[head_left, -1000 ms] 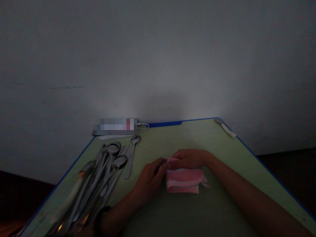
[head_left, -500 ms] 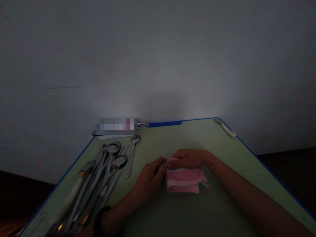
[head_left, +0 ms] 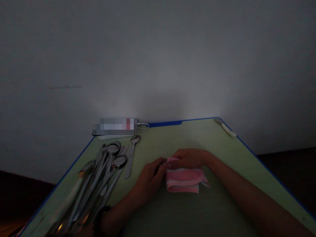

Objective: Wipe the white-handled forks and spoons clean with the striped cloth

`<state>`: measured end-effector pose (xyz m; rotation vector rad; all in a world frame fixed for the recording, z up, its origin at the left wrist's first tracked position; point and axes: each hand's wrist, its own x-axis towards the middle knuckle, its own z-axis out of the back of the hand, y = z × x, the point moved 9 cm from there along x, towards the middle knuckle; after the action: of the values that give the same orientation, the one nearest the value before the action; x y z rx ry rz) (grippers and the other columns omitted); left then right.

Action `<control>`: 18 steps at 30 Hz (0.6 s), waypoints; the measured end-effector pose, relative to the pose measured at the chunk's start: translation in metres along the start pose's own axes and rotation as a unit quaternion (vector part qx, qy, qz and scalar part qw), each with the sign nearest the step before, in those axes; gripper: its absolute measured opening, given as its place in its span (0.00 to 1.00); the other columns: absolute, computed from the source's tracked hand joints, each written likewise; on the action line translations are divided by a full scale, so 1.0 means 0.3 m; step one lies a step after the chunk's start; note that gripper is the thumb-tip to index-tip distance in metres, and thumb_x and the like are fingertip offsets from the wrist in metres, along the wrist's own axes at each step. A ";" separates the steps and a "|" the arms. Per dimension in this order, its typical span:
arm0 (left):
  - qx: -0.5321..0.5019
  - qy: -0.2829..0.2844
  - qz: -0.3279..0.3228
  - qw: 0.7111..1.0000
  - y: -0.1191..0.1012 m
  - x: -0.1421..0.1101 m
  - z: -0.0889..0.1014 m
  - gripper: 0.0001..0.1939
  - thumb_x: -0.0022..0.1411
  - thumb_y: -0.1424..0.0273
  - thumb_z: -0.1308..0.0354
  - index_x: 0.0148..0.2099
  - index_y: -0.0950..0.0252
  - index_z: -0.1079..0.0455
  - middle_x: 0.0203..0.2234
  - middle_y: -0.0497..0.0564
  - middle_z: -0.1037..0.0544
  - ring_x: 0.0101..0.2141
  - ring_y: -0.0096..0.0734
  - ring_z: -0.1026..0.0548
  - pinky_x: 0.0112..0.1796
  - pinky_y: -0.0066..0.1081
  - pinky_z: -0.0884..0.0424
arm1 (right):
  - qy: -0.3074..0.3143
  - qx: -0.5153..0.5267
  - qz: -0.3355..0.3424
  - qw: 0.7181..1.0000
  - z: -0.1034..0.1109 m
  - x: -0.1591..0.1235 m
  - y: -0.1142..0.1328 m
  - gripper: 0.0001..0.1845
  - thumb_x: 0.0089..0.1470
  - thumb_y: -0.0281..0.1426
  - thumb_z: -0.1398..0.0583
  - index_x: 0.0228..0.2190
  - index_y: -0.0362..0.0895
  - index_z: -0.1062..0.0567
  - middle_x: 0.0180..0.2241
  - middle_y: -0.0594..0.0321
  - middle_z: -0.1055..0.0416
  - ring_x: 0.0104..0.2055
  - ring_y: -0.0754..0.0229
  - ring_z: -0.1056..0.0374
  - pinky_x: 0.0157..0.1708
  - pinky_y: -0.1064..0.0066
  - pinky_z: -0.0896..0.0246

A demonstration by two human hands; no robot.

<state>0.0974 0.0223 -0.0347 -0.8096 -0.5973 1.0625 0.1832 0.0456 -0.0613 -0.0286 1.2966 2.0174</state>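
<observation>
My right hand (head_left: 189, 159) is closed on a folded pink cloth (head_left: 184, 179) with pale stripes, thumb pressing on its upper left part. My left hand (head_left: 151, 174) touches the cloth's left edge, its thumb and fingers pinched together. What the left fingers grip is mostly hidden; only a small dark bit shows between the two hands. To the left of that hand lies a spoon (head_left: 128, 164) on its own. Beyond it is a heap of metal cutlery, with a spoon bowl (head_left: 119, 161) on top and a pale handle (head_left: 71, 197) at its left side.
A pale green table (head_left: 197, 135) with a blue rim stands against a grey wall (head_left: 158, 59). A pixelated block (head_left: 116, 125) and a white cable (head_left: 143, 125) are at the back left. A utensil with a white handle (head_left: 228, 130) lies at the far right corner.
</observation>
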 end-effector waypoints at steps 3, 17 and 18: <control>-0.001 0.000 -0.005 1.000 -0.004 0.000 -0.001 0.15 0.63 0.66 0.58 0.34 0.66 0.33 0.27 0.50 0.27 0.32 0.33 0.29 0.34 0.28 0.35 | 0.001 0.001 -0.010 1.000 -0.001 -0.003 -0.001 0.28 0.50 0.53 0.50 0.29 0.39 0.28 0.24 0.64 0.32 0.23 0.69 0.40 0.21 0.78 0.47; -0.009 -0.006 -0.007 1.000 0.000 -0.001 0.001 0.14 0.63 0.66 0.57 0.35 0.65 0.32 0.28 0.49 0.25 0.33 0.33 0.28 0.35 0.27 0.34 | -0.003 -0.001 -0.008 1.000 0.003 -0.009 0.010 0.28 0.50 0.52 0.50 0.28 0.40 0.28 0.23 0.64 0.33 0.22 0.69 0.42 0.20 0.78 0.48; -0.006 -0.009 -0.006 1.000 0.001 -0.001 0.003 0.14 0.63 0.67 0.57 0.34 0.65 0.32 0.27 0.49 0.25 0.33 0.33 0.28 0.35 0.27 0.34 | -0.004 -0.003 -0.009 1.000 0.004 -0.010 0.010 0.28 0.50 0.53 0.50 0.28 0.40 0.28 0.24 0.64 0.33 0.22 0.69 0.42 0.20 0.78 0.48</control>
<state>0.0965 0.0222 -0.0345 -0.8074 -0.6235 1.0579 0.1840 0.0441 -0.0574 -0.0357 1.2811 2.0044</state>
